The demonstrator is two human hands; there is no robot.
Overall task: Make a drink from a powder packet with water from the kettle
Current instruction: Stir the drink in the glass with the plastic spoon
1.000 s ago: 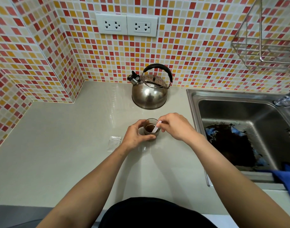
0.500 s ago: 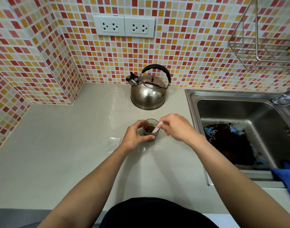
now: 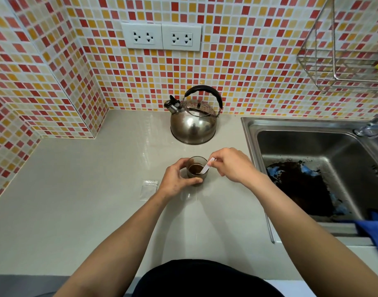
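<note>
The right hand (image 3: pixel 233 165) pinched the top of a small white stirrer (image 3: pixel 207 167) between closed fingertips, its lower end dipped in the brown drink inside a small clear glass (image 3: pixel 197 169), while the left hand (image 3: pixel 177 180) was curled around the glass's near and left side, holding it on the grey counter (image 3: pixel 76 200). Just left of that hand an emptied clear packet (image 3: pixel 149 188) lay flat on the counter. Beyond the glass the steel kettle (image 3: pixel 193 123) stood upright near the tiled wall, and to the right the sink (image 3: pixel 312 146) held a dark mess and a blue cloth (image 3: pixel 376 228) lay over its front edge.
</note>
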